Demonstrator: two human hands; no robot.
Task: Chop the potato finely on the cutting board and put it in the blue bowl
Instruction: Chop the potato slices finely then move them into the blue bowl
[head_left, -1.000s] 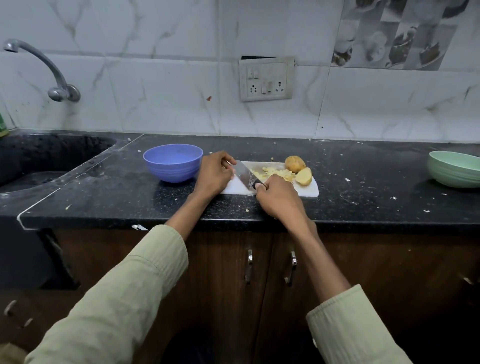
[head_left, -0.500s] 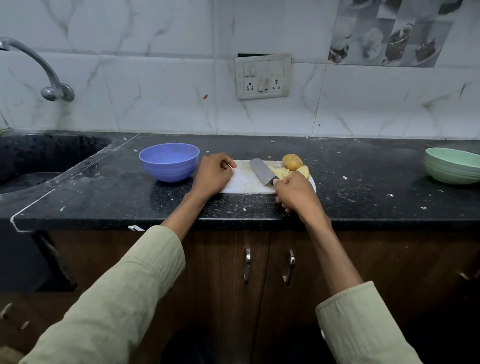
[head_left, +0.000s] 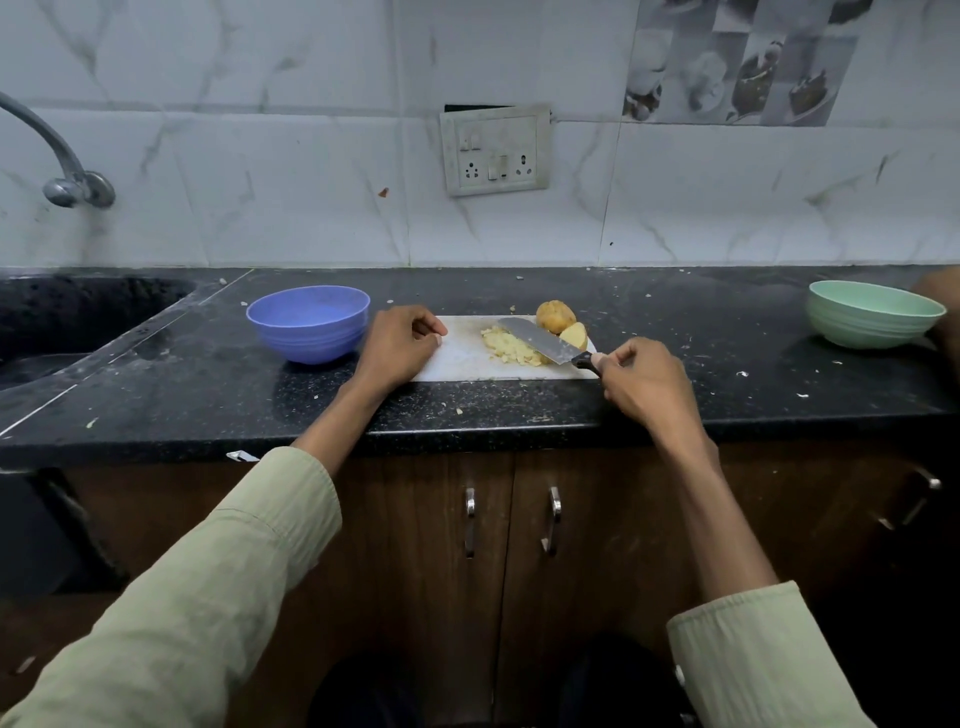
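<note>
Black counter (head_left: 156, 395): knife (head_left: 540, 340) now right of chopped pile (head_left: 506, 347), right grip (head_left: 644, 384) around handle, left (head_left: 397, 345) curled.

head cam | looks fwd+down | near counter (head_left: 675, 415) edge | single view

Both arms reach forward from light green sleeves pushed back to mid-forearm, the forearms bare and angled inward toward each other. The left hand (head_left: 400, 343) lies knuckles up with its fingers curled under into a loose fist, the thumb lying along the forefinger. The right hand (head_left: 641, 382) is set apart to the right, also back up, its fingers and thumb wrapped round the dark handle of a knife (head_left: 545, 341) whose blade points up and left.
</note>
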